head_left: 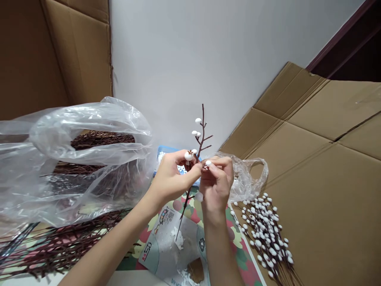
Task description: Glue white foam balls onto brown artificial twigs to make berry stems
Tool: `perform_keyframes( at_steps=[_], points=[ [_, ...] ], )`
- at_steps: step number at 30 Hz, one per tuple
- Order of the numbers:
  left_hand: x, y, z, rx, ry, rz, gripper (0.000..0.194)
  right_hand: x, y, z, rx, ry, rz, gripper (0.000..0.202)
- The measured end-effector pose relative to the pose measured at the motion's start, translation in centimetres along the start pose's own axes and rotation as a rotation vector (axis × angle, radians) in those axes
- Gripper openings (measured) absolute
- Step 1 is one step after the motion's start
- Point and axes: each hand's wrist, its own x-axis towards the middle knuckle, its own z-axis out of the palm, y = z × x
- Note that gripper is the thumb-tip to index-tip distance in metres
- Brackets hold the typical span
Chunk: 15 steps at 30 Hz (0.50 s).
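My left hand [172, 176] grips a thin brown twig [200, 143] held upright in front of me; several white bud-like beads sit on its side shoots. My right hand [216, 180] pinches one small white bead [208, 163] between thumb and fingers, right against the twig beside my left thumb. The twig's lower end hangs down over a printed paper sheet [166, 246]. Both hands touch near the twig's middle.
A clear plastic bag [74, 167] full of bare brown twigs lies at left, more loose twigs [59, 246] below it. A pile of beaded twigs [264, 234] rests on flattened cardboard [321, 190] at right. A small clear bag [247, 174] and a blue tray [166, 153] sit behind my hands.
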Motion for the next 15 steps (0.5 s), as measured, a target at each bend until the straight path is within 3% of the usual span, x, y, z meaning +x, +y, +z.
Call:
perform_keyframes(
  at_steps=[15],
  points=[
    [-0.69, 0.09, 0.56, 0.119, 0.049, 0.091, 0.024, -0.71, -0.31, 0.2, -0.062, 0.061, -0.083, 0.011]
  ],
)
